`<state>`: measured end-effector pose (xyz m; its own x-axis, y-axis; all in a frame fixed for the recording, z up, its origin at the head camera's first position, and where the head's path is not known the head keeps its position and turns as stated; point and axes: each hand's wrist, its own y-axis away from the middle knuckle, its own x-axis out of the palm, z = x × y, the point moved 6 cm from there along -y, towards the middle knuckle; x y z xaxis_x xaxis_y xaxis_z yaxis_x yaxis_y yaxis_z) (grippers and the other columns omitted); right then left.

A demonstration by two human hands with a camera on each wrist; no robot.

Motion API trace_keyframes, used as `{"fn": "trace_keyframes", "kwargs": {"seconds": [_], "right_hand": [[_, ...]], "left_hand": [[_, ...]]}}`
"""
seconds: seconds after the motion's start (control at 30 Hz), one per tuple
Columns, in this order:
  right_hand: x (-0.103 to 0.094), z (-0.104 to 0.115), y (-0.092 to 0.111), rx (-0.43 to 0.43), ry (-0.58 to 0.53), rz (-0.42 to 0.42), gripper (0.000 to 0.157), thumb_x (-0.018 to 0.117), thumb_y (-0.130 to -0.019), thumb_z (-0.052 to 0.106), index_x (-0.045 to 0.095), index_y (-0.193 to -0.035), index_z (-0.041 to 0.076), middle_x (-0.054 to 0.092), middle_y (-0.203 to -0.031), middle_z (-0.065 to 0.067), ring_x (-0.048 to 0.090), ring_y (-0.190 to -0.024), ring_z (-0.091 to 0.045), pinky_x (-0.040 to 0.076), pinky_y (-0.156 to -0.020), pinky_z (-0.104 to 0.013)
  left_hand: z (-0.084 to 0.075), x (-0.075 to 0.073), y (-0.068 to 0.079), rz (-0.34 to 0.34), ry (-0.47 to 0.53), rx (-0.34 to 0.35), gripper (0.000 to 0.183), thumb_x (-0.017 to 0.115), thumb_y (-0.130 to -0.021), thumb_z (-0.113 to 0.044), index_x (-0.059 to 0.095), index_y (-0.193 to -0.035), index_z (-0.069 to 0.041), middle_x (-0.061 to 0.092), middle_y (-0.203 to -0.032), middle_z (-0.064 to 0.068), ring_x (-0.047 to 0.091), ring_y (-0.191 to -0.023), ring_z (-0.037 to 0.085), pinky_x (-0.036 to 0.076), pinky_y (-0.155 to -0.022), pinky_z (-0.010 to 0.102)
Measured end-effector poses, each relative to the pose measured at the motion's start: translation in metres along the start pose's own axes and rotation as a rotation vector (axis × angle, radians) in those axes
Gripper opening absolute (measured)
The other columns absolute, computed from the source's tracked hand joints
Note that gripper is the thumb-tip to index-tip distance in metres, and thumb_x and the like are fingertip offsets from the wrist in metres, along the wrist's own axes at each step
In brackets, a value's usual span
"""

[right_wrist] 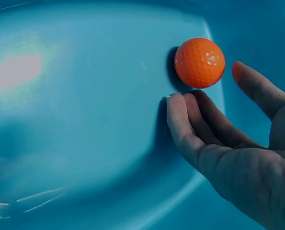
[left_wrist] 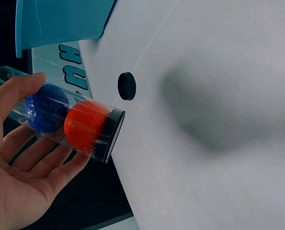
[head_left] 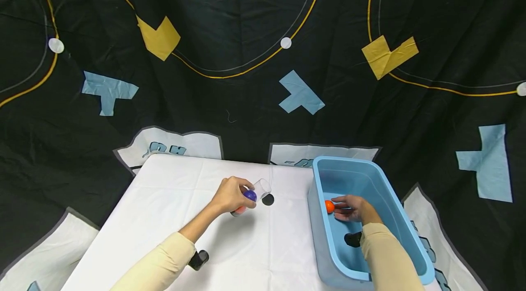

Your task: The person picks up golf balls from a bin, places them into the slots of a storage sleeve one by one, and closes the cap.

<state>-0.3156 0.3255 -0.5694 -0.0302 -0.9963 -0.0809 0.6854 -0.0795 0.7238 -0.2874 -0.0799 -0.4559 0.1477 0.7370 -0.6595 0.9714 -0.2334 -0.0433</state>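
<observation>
Cream sleeves, two of them, cover the arms. One blue tub stands on the right of the white table; inside it, the right hand grips nothing, fingers loosely bent and thumb apart, just beside one orange ball. Above the table, the left hand grips one clear tube containing two balls, a blue ball and a red ball. The tube's long axis slants: its end with the black cap points near and left, its clear end far and right. One black lid lies on the table near that clear end. Beyond hangs a black cloth.
</observation>
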Motion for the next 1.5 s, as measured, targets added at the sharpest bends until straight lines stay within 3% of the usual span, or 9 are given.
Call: {"fn": "trace_keyframes", "kwargs": {"seconds": [0.27, 0.5, 0.97, 1.33, 1.5], "right_hand": [[0.007, 0.002, -0.002, 0.017, -0.007, -0.004, 0.037, 0.062, -0.1, 0.017, 0.056, -0.125, -0.01, 0.066, -0.098, -0.021, 0.071, -0.086, -0.026, 0.056, -0.096, -0.041], [0.013, 0.003, 0.003, 0.019, 0.036, -0.003, 0.04, 0.061, -0.1, 0.017, 0.052, -0.128, -0.011, 0.063, -0.101, -0.022, 0.069, -0.086, -0.024, 0.055, -0.097, -0.039], [0.014, 0.001, -0.004, 0.04, 0.053, -0.078, 0.042, 0.069, -0.095, 0.014, 0.053, -0.124, -0.011, 0.062, -0.096, -0.021, 0.071, -0.08, -0.025, 0.057, -0.091, -0.037], [0.012, -0.002, -0.005, 0.013, 0.027, -0.055, 0.035, 0.068, -0.094, 0.011, 0.054, -0.119, -0.01, 0.063, -0.092, -0.021, 0.072, -0.076, -0.024, 0.059, -0.088, -0.038], [0.013, -0.002, -0.006, 0.028, -0.014, -0.034, 0.033, 0.068, -0.094, 0.009, 0.054, -0.117, -0.01, 0.062, -0.093, -0.021, 0.072, -0.079, -0.025, 0.057, -0.092, -0.039]], "left_hand": [[0.0, -0.004, -0.001, -0.006, 0.016, 0.008, 0.038, 0.093, -0.063, -0.016, 0.079, -0.098, -0.009, 0.078, -0.084, 0.007, 0.07, -0.078, 0.016, 0.055, -0.064, 0.026], [0.004, -0.003, 0.001, 0.001, 0.003, 0.001, 0.04, 0.092, -0.063, -0.017, 0.079, -0.1, -0.009, 0.078, -0.086, 0.007, 0.069, -0.08, 0.017, 0.055, -0.064, 0.025], [0.005, -0.001, 0.002, 0.002, 0.015, -0.005, 0.039, 0.092, -0.063, -0.016, 0.079, -0.099, -0.009, 0.078, -0.085, 0.006, 0.068, -0.082, 0.018, 0.054, -0.065, 0.027], [0.005, -0.001, 0.002, 0.001, 0.002, 0.002, 0.041, 0.092, -0.063, -0.017, 0.078, -0.101, -0.007, 0.078, -0.086, 0.007, 0.069, -0.08, 0.018, 0.055, -0.064, 0.026], [0.005, -0.001, 0.001, -0.004, -0.005, -0.005, 0.039, 0.093, -0.063, -0.017, 0.079, -0.099, -0.01, 0.077, -0.086, 0.006, 0.069, -0.079, 0.017, 0.055, -0.064, 0.025]]}}
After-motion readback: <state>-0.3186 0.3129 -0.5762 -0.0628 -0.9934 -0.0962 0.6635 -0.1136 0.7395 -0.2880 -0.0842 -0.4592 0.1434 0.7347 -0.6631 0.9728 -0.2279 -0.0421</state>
